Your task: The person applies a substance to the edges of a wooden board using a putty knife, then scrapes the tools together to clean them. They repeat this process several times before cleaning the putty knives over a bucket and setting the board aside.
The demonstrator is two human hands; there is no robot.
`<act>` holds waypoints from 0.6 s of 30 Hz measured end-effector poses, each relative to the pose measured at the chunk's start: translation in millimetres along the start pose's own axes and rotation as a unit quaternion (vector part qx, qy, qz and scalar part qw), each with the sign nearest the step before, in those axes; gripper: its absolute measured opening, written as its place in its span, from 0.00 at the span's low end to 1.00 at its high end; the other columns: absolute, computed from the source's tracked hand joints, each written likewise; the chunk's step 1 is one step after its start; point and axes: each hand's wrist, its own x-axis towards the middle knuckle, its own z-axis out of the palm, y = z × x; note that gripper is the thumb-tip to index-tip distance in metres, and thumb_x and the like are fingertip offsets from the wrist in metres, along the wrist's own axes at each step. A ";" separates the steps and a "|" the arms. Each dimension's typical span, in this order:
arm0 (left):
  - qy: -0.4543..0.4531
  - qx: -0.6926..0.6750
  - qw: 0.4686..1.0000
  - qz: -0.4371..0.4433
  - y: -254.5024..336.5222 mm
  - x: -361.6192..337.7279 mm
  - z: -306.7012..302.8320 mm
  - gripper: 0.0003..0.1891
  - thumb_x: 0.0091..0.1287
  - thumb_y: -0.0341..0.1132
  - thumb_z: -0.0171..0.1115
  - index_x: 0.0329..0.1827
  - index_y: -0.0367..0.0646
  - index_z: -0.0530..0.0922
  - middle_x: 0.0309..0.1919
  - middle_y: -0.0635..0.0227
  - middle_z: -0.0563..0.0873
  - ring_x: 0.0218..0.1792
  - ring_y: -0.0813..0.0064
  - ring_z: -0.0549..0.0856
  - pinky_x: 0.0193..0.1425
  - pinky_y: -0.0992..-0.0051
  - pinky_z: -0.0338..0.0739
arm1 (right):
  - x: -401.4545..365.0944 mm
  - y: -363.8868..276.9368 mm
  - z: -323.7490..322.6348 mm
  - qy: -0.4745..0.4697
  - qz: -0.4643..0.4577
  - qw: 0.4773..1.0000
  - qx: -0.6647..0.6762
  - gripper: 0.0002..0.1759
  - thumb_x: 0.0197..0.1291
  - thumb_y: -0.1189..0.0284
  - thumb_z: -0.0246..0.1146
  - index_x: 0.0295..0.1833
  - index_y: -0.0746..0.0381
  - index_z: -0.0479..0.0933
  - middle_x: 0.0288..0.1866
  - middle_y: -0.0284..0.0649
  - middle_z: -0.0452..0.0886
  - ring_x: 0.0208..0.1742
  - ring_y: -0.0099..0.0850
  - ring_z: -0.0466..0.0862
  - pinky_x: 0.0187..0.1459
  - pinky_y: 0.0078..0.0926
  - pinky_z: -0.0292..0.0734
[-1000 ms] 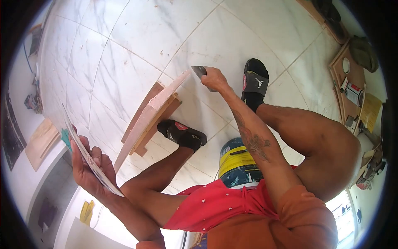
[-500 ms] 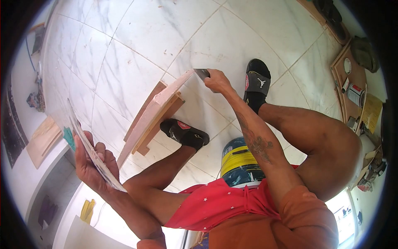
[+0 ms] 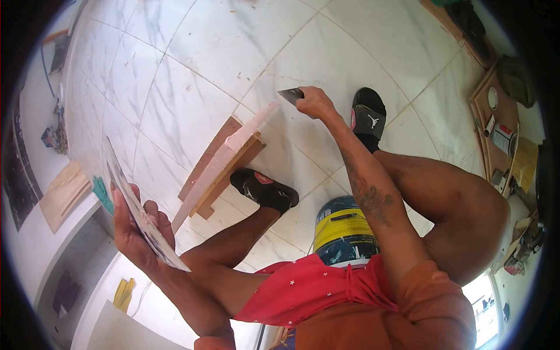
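Note:
My right hand (image 3: 315,103) is closed around a putty knife (image 3: 290,94), whose dark blade points left above the floor. The blade is apart from the tip of a long narrow piece (image 3: 220,157) coated in pale pink filler. Wooden boards (image 3: 228,167) lie along and under that piece. At the left, my left hand (image 3: 135,230) grips a thin flat plate (image 3: 163,247), seen nearly edge-on. Light smears mark its face, and its far side is hidden.
I sit on a dark bucket with a yellow band (image 3: 345,228), my sandalled feet (image 3: 368,116) on the marble-look tiles (image 3: 221,44). At right, a wooden board (image 3: 489,116) bears a can (image 3: 501,138). Wooden sheets (image 3: 63,195) and a green cloth (image 3: 102,195) lie at left.
My right hand has drawn the putty knife away from the coated piece's tip, up and to the right. The left hand keeps its hold on the plate. The view has shifted slightly.

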 end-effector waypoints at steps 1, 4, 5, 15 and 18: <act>0.008 0.003 1.000 -0.001 0.3 0.4 0.7 0.23 0.81 0.34 0.45 0.76 0.38 0.60 0.50 0.58 0.87 0.22 0.79 0.81 0.15 0.86 0.71 | 1.6 -3.5 -3.2 -0.009 -0.004 1.000 -0.001 0.21 0.47 0.71 0.54 0.46 0.63 0.84 0.43 0.54 0.86 0.47 0.50 0.85 0.50 0.41 0.80; 0.039 0.004 0.999 -0.003 0.4 -0.8 7.4 0.22 0.79 0.34 0.49 0.73 0.38 0.64 0.47 0.58 0.87 0.20 0.78 0.81 0.15 0.85 0.73 | 3.3 -14.5 -14.4 -0.034 -0.018 0.999 -0.002 0.21 0.47 0.72 0.54 0.46 0.63 0.84 0.43 0.54 0.86 0.46 0.50 0.85 0.50 0.41 0.79; 0.055 -0.001 0.999 -0.002 -0.2 -0.6 11.0 0.19 0.78 0.35 0.52 0.69 0.38 0.68 0.45 0.59 0.87 0.18 0.77 0.81 0.15 0.83 0.74 | 2.2 -18.0 -19.5 -0.043 -0.025 0.999 -0.002 0.20 0.48 0.71 0.54 0.45 0.63 0.84 0.43 0.54 0.86 0.45 0.50 0.85 0.49 0.41 0.79; 0.167 0.022 0.983 -0.068 -3.7 10.2 52.2 0.12 0.76 0.38 0.59 0.54 0.40 0.79 0.36 0.65 0.87 0.28 0.79 0.87 0.31 0.79 0.85 | -132.3 -147.5 -142.0 0.113 -0.474 0.861 0.147 0.22 0.55 0.86 0.60 0.57 0.63 0.83 0.49 0.45 0.86 0.51 0.39 0.87 0.53 0.28 0.79; 0.019 -0.016 0.997 -0.066 -3.0 11.9 32.9 0.14 0.77 0.35 0.56 0.61 0.38 0.76 0.48 0.61 0.86 0.45 0.75 0.87 0.50 0.75 0.85 | -170.9 -208.7 -159.9 0.080 -0.574 0.807 0.115 0.16 0.61 0.78 0.63 0.55 0.64 0.83 0.54 0.50 0.85 0.55 0.41 0.86 0.59 0.39 0.77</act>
